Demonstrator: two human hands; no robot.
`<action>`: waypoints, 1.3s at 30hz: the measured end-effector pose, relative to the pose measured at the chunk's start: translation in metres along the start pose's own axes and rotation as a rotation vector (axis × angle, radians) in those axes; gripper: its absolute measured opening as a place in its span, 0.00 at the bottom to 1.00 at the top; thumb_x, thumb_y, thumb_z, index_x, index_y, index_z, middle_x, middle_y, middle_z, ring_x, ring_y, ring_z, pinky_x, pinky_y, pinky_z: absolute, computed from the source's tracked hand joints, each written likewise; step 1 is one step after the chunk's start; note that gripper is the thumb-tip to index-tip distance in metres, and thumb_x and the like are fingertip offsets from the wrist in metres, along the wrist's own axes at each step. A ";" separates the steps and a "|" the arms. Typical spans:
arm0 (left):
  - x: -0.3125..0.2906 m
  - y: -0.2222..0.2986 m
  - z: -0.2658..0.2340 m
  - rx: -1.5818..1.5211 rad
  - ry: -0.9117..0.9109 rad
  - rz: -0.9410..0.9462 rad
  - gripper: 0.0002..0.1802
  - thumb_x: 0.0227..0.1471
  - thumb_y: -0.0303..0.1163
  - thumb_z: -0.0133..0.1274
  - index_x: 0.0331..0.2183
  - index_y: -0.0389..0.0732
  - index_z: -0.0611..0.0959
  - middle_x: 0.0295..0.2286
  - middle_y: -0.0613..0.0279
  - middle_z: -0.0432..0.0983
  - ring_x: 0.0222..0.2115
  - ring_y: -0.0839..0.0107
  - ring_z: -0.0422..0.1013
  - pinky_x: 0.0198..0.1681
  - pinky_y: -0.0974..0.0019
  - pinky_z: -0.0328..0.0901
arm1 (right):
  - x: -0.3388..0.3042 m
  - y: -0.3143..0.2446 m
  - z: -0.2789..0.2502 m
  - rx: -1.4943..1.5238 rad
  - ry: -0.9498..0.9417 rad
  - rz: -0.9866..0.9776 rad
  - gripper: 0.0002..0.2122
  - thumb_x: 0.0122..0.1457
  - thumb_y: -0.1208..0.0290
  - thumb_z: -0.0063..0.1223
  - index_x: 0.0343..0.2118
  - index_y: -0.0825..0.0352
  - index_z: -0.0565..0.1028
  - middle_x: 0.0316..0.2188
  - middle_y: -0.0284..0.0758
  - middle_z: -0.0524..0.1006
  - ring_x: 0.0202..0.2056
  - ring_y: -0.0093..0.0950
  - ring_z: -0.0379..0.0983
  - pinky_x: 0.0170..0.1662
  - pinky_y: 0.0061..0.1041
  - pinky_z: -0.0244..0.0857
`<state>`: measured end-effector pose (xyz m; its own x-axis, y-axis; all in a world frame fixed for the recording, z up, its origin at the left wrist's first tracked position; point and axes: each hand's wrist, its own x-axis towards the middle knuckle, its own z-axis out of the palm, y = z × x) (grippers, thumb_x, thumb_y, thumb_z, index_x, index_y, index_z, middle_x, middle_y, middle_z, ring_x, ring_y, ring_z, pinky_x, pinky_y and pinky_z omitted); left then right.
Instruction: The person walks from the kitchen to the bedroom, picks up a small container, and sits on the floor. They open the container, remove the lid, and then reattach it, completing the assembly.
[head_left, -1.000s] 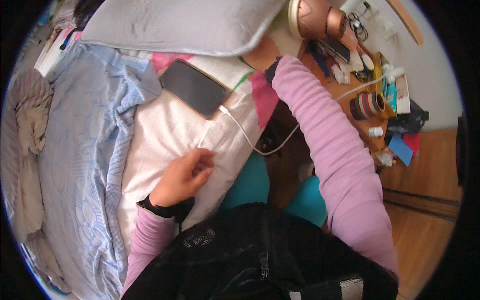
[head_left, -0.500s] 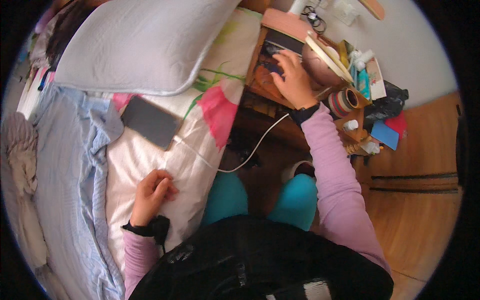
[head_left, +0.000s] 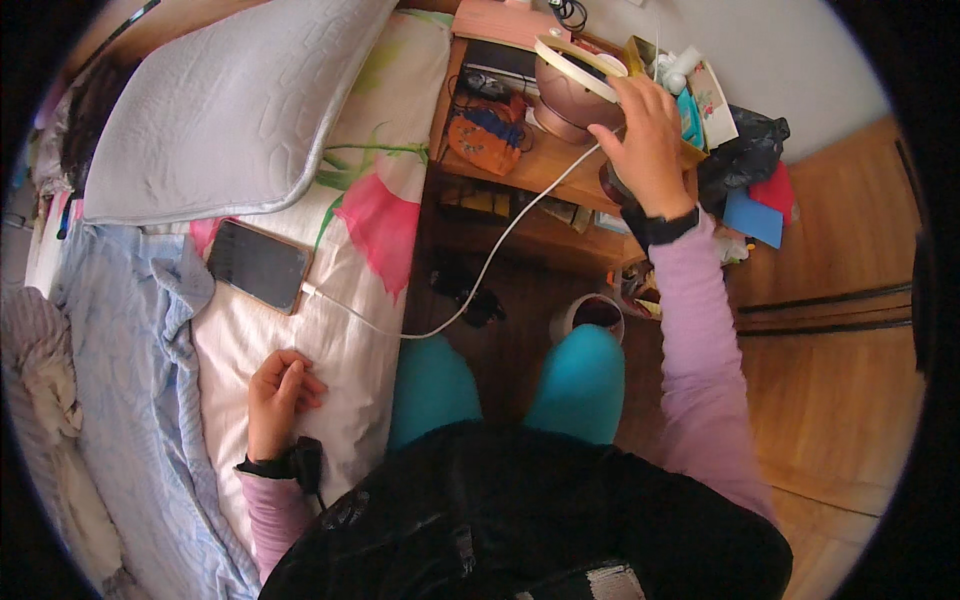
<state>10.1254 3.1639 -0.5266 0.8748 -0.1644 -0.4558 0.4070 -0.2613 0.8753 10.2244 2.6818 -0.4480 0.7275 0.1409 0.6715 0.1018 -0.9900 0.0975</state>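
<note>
Copper-coloured round object (head_left: 566,96) on wooden nightstand (head_left: 548,156), right hand (head_left: 650,145) at its rim, grip spread, floral bed (head_left: 375,225) alongside, pale wall (head_left: 800,65)

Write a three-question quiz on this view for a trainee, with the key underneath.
1. Multiple choice: what is the white cable plugged into? (a) the orange pouch; (b) the phone; (c) the black bag.
2. True or false: the left hand is gripping the grey pillow.
3. Fill in the colour: the right hand is at the ____ rim of a round copper-coloured object.

Key:
1. (b); the connector sits at its edge.
2. False; it is loosely curled over the white sheet, with nothing visible in it.
3. Cream.
</note>
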 end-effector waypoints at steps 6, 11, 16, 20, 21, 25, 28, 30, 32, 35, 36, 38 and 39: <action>-0.004 0.004 0.003 -0.055 0.036 -0.018 0.09 0.60 0.35 0.44 0.35 0.40 0.75 0.23 0.65 0.77 0.19 0.81 0.69 0.24 0.78 0.62 | 0.020 0.023 0.027 0.208 -0.072 0.122 0.16 0.43 0.68 0.64 0.37 0.64 0.75 0.30 0.45 0.76 0.34 0.45 0.73 0.37 0.38 0.66; -0.010 0.013 0.004 0.059 -0.013 0.003 0.09 0.59 0.34 0.45 0.39 0.40 0.74 0.28 0.64 0.77 0.23 0.79 0.71 0.29 0.76 0.65 | 0.038 0.010 -0.007 0.358 0.173 0.082 0.15 0.49 0.69 0.61 0.40 0.68 0.73 0.32 0.44 0.77 0.34 0.42 0.73 0.39 0.31 0.66; -0.014 0.041 0.020 0.044 -0.129 0.135 0.10 0.58 0.29 0.46 0.41 0.37 0.73 0.32 0.61 0.76 0.28 0.76 0.72 0.32 0.74 0.66 | 0.041 -0.007 -0.056 0.700 0.234 0.273 0.13 0.51 0.68 0.62 0.37 0.69 0.74 0.27 0.36 0.77 0.28 0.24 0.72 0.34 0.24 0.65; -0.008 0.072 0.051 0.049 -0.251 0.288 0.13 0.57 0.28 0.48 0.45 0.37 0.71 0.36 0.60 0.75 0.35 0.74 0.73 0.35 0.73 0.67 | 0.014 -0.027 -0.082 1.044 0.168 0.515 0.11 0.53 0.71 0.60 0.38 0.68 0.74 0.25 0.27 0.74 0.28 0.17 0.67 0.33 0.19 0.63; -0.004 0.078 0.060 0.041 -0.285 0.330 0.14 0.57 0.27 0.49 0.45 0.37 0.70 0.37 0.61 0.75 0.36 0.73 0.72 0.36 0.73 0.67 | 0.001 -0.033 -0.086 1.127 0.164 0.568 0.11 0.54 0.72 0.59 0.39 0.68 0.73 0.26 0.27 0.73 0.28 0.17 0.66 0.33 0.18 0.63; 0.014 0.091 0.095 0.127 -0.426 0.464 0.22 0.55 0.26 0.50 0.51 0.39 0.64 0.46 0.58 0.69 0.42 0.71 0.70 0.38 0.71 0.67 | -0.058 -0.058 -0.093 1.501 0.185 0.729 0.13 0.55 0.77 0.54 0.44 0.69 0.70 0.35 0.27 0.72 0.35 0.16 0.65 0.41 0.18 0.62; 0.024 0.094 0.117 0.045 -0.583 0.398 0.30 0.54 0.24 0.51 0.56 0.41 0.60 0.50 0.56 0.63 0.48 0.69 0.66 0.44 0.68 0.66 | -0.106 -0.070 -0.095 1.792 0.202 0.968 0.13 0.57 0.80 0.51 0.46 0.68 0.69 0.40 0.29 0.72 0.40 0.19 0.67 0.47 0.22 0.61; 0.033 0.093 0.130 -0.051 -0.661 0.289 0.33 0.54 0.24 0.51 0.58 0.41 0.57 0.52 0.56 0.60 0.50 0.68 0.64 0.48 0.67 0.64 | -0.135 -0.074 -0.095 1.967 0.194 1.063 0.15 0.59 0.78 0.49 0.49 0.69 0.67 0.45 0.33 0.72 0.45 0.24 0.68 0.52 0.27 0.61; 0.041 0.089 0.142 -0.091 -0.771 0.286 0.33 0.54 0.24 0.51 0.58 0.42 0.57 0.52 0.57 0.60 0.50 0.68 0.64 0.48 0.67 0.64 | -0.160 -0.075 -0.096 2.024 0.154 1.136 0.15 0.62 0.74 0.43 0.51 0.70 0.65 0.49 0.36 0.71 0.50 0.27 0.67 0.55 0.31 0.59; 0.050 0.083 0.158 -0.046 -0.841 0.266 0.32 0.54 0.23 0.51 0.58 0.42 0.58 0.52 0.57 0.60 0.50 0.68 0.64 0.49 0.67 0.64 | -0.188 -0.072 -0.096 2.079 0.170 1.236 0.16 0.64 0.71 0.39 0.54 0.70 0.63 0.52 0.38 0.69 0.53 0.30 0.65 0.57 0.34 0.57; 0.051 0.081 0.162 -0.007 -0.850 0.244 0.32 0.53 0.23 0.51 0.58 0.41 0.59 0.52 0.58 0.60 0.50 0.68 0.64 0.49 0.67 0.64 | -0.195 -0.070 -0.097 2.077 0.179 1.298 0.17 0.64 0.71 0.38 0.54 0.70 0.63 0.53 0.38 0.68 0.54 0.31 0.64 0.58 0.35 0.56; 0.052 0.079 0.172 0.010 -0.846 0.233 0.31 0.53 0.22 0.51 0.57 0.41 0.60 0.51 0.58 0.61 0.50 0.69 0.64 0.48 0.67 0.64 | -0.208 -0.063 -0.098 2.172 0.228 1.243 0.17 0.65 0.70 0.36 0.56 0.67 0.61 0.56 0.37 0.66 0.57 0.31 0.62 0.60 0.37 0.54; 0.052 0.079 0.177 0.021 -0.846 0.221 0.30 0.53 0.22 0.51 0.57 0.41 0.61 0.51 0.58 0.61 0.50 0.69 0.64 0.48 0.67 0.64 | -0.214 -0.058 -0.099 2.169 0.263 1.273 0.18 0.66 0.70 0.35 0.58 0.66 0.60 0.57 0.37 0.65 0.58 0.31 0.61 0.61 0.37 0.53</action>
<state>10.1563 2.9662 -0.5097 0.4405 -0.8621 -0.2505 0.2394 -0.1562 0.9583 9.9954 2.7097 -0.5248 0.9160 -0.3760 -0.1398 0.2255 0.7708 -0.5958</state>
